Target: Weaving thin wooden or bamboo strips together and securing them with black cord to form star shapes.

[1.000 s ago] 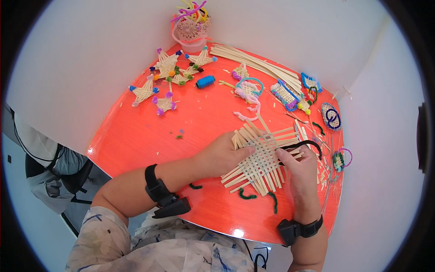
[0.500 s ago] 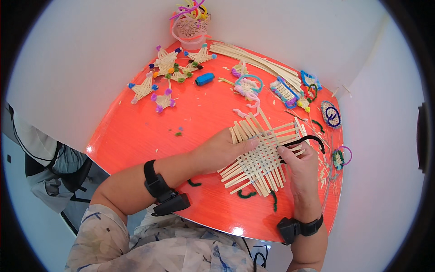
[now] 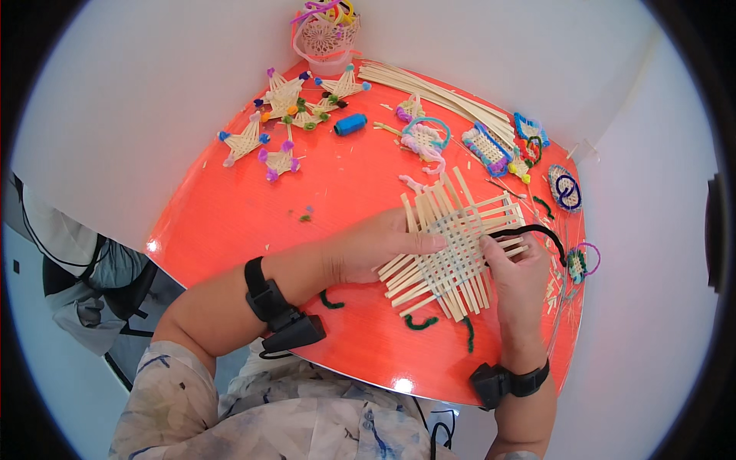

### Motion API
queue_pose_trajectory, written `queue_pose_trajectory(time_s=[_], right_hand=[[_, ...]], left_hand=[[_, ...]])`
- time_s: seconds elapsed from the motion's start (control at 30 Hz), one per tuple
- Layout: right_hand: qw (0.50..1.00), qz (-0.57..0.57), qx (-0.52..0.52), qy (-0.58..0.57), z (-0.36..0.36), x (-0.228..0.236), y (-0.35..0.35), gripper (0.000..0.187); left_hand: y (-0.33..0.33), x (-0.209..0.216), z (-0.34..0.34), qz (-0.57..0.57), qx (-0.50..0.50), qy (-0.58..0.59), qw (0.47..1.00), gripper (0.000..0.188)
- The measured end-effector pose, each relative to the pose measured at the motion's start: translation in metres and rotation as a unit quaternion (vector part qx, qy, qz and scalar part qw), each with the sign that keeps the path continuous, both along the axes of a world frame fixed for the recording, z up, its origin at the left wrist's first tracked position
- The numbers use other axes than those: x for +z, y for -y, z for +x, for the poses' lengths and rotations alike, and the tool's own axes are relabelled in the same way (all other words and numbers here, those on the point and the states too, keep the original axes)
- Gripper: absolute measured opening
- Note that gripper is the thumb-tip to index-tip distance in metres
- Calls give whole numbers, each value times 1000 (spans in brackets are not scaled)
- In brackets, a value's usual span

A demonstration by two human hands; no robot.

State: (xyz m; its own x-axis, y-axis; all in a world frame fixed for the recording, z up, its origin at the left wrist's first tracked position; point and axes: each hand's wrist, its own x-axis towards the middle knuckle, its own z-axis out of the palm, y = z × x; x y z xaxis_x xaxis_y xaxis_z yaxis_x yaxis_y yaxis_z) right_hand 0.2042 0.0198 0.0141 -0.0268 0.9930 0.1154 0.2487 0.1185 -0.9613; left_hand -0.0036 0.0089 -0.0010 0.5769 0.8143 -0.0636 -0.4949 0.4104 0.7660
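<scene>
A square mat of pale woven strips (image 3: 452,268), its loose ends sticking out all round, is held above the table's near part. My left hand (image 3: 376,247) grips its left side, thumb flat on top and the other fingers hidden underneath. At the mat's right edge, my right hand (image 3: 517,268) is closed in a pinch on a black pipe cleaner (image 3: 550,233), which passes among the strip ends and curves out to the right. Short dark green pipe cleaner pieces (image 3: 421,324) lie on the table below the mat.
On the red table (image 3: 222,222) lie several woven stars (image 3: 281,96), a blue thread spool (image 3: 351,125), a bundle of flat strips (image 3: 437,96) and small trimmed weavings (image 3: 486,148). A basket of pipe cleaners (image 3: 326,38) stands at the back. White walls enclose the far and right sides.
The mat and both hands have shifted slightly to the right. The black pipe cleaner's free end reaches a little farther right. Both hands keep their grips.
</scene>
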Motion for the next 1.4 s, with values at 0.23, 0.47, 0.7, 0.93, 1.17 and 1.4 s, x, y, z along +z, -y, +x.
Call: queue_pose_trajectory(time_s=[0.23, 0.47, 0.7, 0.93, 1.17, 1.4], right_hand=[[1000, -22, 1, -17, -1, -1, -3, 16], [988, -93, 52, -109, 6, -4, -8, 17], [996, -48, 52, -61, 3, -4, -5, 15], [986, -60, 84, -130, 5, -6, -7, 15], [994, -44, 62, -80, 11, -1, -10, 19], [992, -23, 93, -88, 9, 3, -7, 10]], left_hand=[[-5, -7, 2, -4, 29, -39, 999, 43], [-7, -4, -2, 15, 15, -47, 999, 45], [-8, -5, -4, -34, 17, -25, 999, 44], [-7, -5, -4, -28, 15, -61, 998, 38], [-5, -5, -4, 32, -1, -141, 989, 41], [-5, -3, -11, 8, -18, -62, 998, 41]])
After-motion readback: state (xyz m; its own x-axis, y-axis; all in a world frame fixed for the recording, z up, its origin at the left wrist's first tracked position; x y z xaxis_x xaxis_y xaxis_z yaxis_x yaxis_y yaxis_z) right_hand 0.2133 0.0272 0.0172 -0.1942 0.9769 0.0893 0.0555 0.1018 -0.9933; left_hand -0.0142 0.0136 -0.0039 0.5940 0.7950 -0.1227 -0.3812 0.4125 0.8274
